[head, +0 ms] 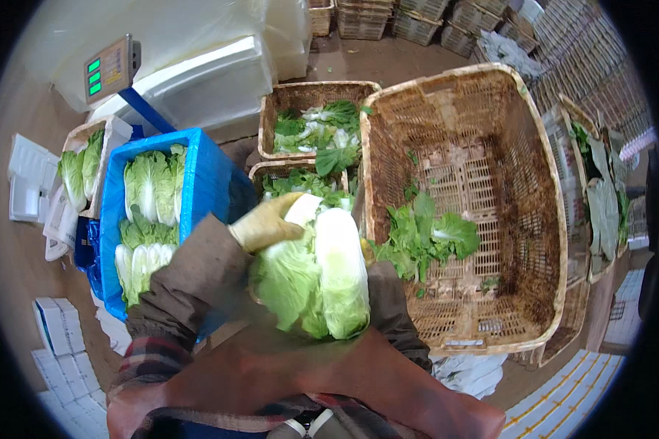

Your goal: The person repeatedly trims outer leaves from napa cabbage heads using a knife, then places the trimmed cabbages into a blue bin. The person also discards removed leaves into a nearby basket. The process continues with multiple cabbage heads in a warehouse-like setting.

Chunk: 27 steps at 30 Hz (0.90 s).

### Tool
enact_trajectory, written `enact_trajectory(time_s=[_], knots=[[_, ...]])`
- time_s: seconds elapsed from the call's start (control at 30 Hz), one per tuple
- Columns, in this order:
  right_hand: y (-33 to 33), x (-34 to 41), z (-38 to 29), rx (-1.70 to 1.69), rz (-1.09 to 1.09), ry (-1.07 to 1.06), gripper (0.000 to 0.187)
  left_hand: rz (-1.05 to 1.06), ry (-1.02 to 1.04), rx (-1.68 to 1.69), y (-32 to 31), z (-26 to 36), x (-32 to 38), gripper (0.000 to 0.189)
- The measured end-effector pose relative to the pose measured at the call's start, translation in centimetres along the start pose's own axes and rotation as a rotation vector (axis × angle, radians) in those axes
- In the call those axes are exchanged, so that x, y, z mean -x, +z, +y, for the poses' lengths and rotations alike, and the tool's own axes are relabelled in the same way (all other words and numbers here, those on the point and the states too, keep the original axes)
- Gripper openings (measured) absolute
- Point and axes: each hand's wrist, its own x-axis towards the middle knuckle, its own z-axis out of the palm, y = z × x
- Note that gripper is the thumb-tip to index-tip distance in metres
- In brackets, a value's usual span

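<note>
In front of my apron is a napa cabbage [341, 269], its white base pointing away from me. My left hand [269, 224], in a pale yellow glove, grips a broad outer leaf [288, 280] that stands apart from the head on its left side. Only a sliver of my right hand [368, 250] shows past the cabbage's right side; it supports the head from there, its fingers hidden. Left of me, a box lined with blue plastic [200, 164] holds several napa cabbages [152, 186] packed in rows.
On my right stands a large dirty plastic crate [549, 219] with loose green leaves [428, 236] inside. Two smaller crates [321, 86] of leaf scraps sit ahead. A scale display [109, 68] rises behind the blue-lined box. White foam boxes [66, 351] are stacked at lower left.
</note>
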Motion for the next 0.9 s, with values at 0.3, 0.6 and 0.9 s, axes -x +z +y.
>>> enact_trajectory(time_s=[0.3,0.6,0.9], knots=[[4.5,-2.9,-1.5,-0.035,-0.092,-0.125,0.094,0.248,0.003,0.44,-2.9,-7.9,2.1,0.107],[13.7,-9.4,-3.6,0.11,-0.404,0.034,0.09,0.451,0.147,0.063,1.0,-7.9,9.0,0.094],[16.8,-2.6,-6.7,-0.158,-0.567,0.007,0.104,0.618,0.106,0.039,-8.6,-12.1,10.5,0.11]])
